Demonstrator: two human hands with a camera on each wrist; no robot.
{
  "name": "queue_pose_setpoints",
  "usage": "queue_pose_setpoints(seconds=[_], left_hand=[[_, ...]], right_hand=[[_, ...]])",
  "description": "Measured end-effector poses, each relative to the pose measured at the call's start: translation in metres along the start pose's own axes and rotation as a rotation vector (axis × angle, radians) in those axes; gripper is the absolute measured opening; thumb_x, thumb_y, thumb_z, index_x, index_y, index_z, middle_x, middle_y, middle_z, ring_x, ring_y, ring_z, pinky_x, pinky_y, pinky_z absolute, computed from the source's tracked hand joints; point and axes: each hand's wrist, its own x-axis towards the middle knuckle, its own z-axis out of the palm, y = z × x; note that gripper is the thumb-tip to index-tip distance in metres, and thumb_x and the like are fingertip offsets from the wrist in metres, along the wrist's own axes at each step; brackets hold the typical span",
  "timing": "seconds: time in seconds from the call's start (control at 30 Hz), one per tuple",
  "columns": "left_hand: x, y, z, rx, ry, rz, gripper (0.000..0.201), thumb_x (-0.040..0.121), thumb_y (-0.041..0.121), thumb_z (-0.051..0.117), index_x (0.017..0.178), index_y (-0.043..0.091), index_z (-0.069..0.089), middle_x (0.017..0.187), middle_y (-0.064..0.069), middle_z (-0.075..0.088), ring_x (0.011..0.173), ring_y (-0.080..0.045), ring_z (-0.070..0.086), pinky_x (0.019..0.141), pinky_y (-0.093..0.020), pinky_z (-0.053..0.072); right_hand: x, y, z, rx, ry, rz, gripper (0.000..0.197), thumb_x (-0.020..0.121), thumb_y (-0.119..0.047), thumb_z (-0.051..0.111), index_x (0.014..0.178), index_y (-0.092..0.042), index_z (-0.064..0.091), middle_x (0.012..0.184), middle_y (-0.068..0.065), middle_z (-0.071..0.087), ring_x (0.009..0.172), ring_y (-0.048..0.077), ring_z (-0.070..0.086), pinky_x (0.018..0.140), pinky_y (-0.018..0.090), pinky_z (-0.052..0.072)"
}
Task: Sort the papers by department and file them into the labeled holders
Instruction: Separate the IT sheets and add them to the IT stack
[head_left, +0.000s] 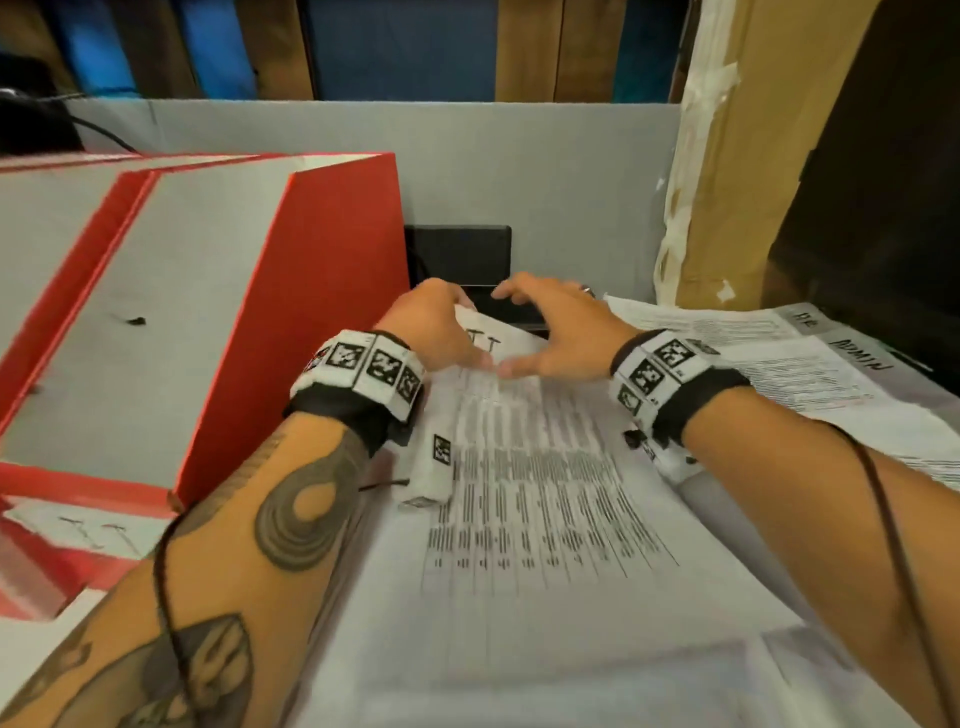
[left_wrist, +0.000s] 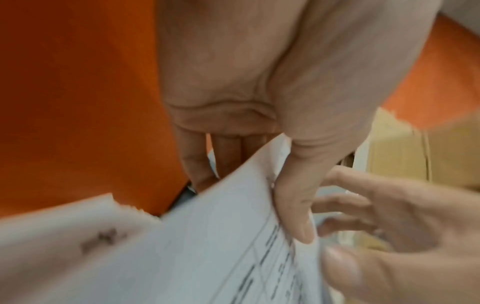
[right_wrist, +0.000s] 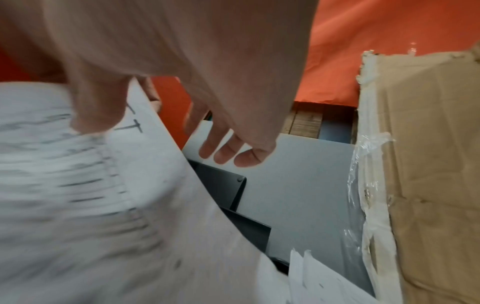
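Observation:
A printed sheet headed "IT" (head_left: 519, 493) lies tilted in front of me, blurred by motion. My left hand (head_left: 470, 327) pinches its top left corner, thumb on top and fingers underneath, as the left wrist view shows on the same sheet (left_wrist: 182, 257). My right hand (head_left: 511, 330) hovers at the top edge with fingers spread and loosely bent; only its thumb touches the paper (right_wrist: 103, 205). Red holders with white sides (head_left: 291, 322) stand just left of my left hand. A white label reading "IT" (head_left: 93, 530) sits low on the front of one.
More printed sheets (head_left: 779, 364) marked "HR" and "ADMIN" lie to the right. A black object (head_left: 457, 254) stands behind my hands against the grey back wall (head_left: 545, 171). A taped cardboard box (head_left: 727, 182) rises at the right.

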Motion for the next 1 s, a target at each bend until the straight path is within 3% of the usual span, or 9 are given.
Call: queue_pose_setpoints(seconds=[0.13,0.27,0.43,0.53,0.6,0.67,0.77,0.87,1.0], left_hand=[[-0.025,-0.002,0.008,-0.18,-0.071,-0.024,0.035,0.081,0.029,0.086,0.105,0.024,0.061,0.092,0.012,0.061,0.081,-0.006,0.06,0.059,-0.021,0.04],[-0.033,-0.005,0.011,-0.183,-0.116,-0.073,0.022,0.082,0.025,0.086,0.101,0.017,0.077,0.087,0.009,0.074,0.079,-0.006,0.069,0.069,-0.023,0.055],[-0.031,-0.001,0.008,-0.342,-0.049,-0.134,0.038,0.063,0.023,0.098,0.093,0.022,0.075,0.088,0.007,0.078,0.081,-0.01,0.074,0.064,-0.026,0.055],[-0.03,0.004,0.007,-0.377,0.024,-0.135,0.033,0.07,0.037,0.094,0.09,0.024,0.072,0.086,0.01,0.075,0.078,-0.005,0.069,0.062,-0.024,0.051],[-0.026,0.01,-0.001,-0.432,0.1,-0.101,0.026,0.082,0.036,0.086,0.097,0.021,0.072,0.09,0.006,0.073,0.079,-0.009,0.067,0.068,-0.023,0.054],[-0.021,0.022,-0.02,-0.536,0.184,-0.065,0.009,0.096,0.021,0.069,0.097,0.013,0.073,0.09,-0.001,0.076,0.067,-0.011,0.069,0.057,-0.018,0.052],[-0.008,0.028,-0.059,-0.675,0.262,-0.052,0.026,0.104,0.005,0.045,0.088,0.015,0.063,0.076,0.0,0.068,0.043,-0.007,0.058,0.045,-0.013,0.045],[0.005,0.025,-0.077,-0.245,0.267,0.017,0.01,0.099,0.015,0.06,0.095,0.019,0.068,0.074,0.007,0.063,0.046,0.001,0.057,0.04,-0.01,0.042],[0.045,0.014,-0.034,0.413,-0.101,-0.048,0.027,0.084,0.048,0.076,0.088,0.022,0.074,0.094,-0.002,0.071,0.084,-0.023,0.066,0.074,-0.03,0.054]], right_hand=[[0.002,0.013,-0.016,0.158,-0.041,-0.026,0.012,0.081,-0.024,0.087,0.086,-0.022,0.075,0.087,-0.003,0.077,0.081,0.016,0.073,0.087,0.045,0.06],[0.002,0.024,-0.02,0.319,-0.105,-0.04,0.03,0.078,0.007,0.082,0.092,-0.019,0.075,0.089,0.004,0.078,0.078,0.009,0.073,0.079,0.03,0.06],[-0.001,0.021,-0.018,0.389,-0.132,-0.056,0.021,0.077,-0.016,0.089,0.095,-0.017,0.077,0.094,-0.003,0.081,0.09,0.015,0.077,0.086,0.039,0.063],[-0.001,0.026,-0.022,0.29,-0.151,-0.007,0.023,0.076,-0.007,0.089,0.09,-0.022,0.079,0.091,-0.006,0.081,0.087,0.014,0.078,0.086,0.044,0.063],[-0.002,0.028,-0.028,0.182,-0.174,0.016,0.029,0.074,-0.004,0.089,0.096,-0.021,0.081,0.092,-0.004,0.081,0.087,0.015,0.077,0.086,0.044,0.063],[-0.003,0.027,-0.042,0.105,-0.153,0.058,0.023,0.078,-0.012,0.089,0.098,-0.02,0.082,0.094,-0.002,0.081,0.088,0.018,0.077,0.083,0.04,0.063],[-0.013,0.016,-0.082,0.117,-0.125,0.104,0.012,0.081,-0.029,0.085,0.092,-0.024,0.082,0.088,-0.003,0.081,0.084,0.021,0.078,0.081,0.038,0.062],[-0.027,0.008,-0.129,0.034,-0.233,0.064,0.017,0.083,-0.036,0.079,0.095,-0.023,0.082,0.089,-0.001,0.081,0.083,0.023,0.078,0.084,0.046,0.062],[-0.032,0.012,-0.156,-0.099,-0.423,0.099,0.007,0.084,-0.024,0.079,0.091,-0.025,0.083,0.089,0.0,0.081,0.084,0.023,0.078,0.088,0.049,0.06]])
